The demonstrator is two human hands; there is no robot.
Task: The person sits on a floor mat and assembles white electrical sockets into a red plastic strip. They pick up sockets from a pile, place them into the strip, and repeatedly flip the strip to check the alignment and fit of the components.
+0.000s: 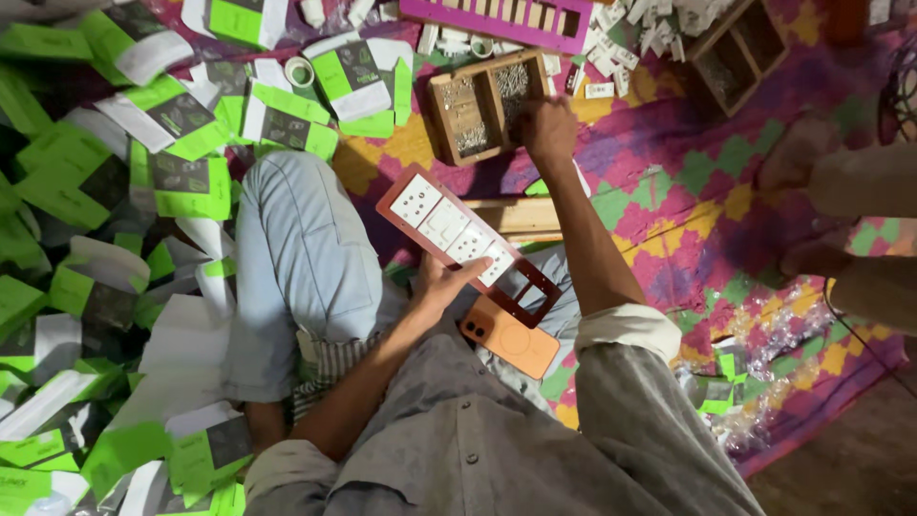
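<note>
My left hand holds a long reddish-brown switch plate across my lap, thumb pressed on its white modules. Three white modules fill the plate; the end openings nearest me are bare. My right hand reaches forward into a small wooden box divided into compartments of small metal screws; its fingers are curled in the box, and what they pinch is hidden. An orange phone lies on my lap below the plate.
Green-and-white cardboard packets litter the floor on the left. A purple frame, white modules and another wooden box lie ahead on a patterned mat. Another person's feet rest at right. Plastic bags lie near my right.
</note>
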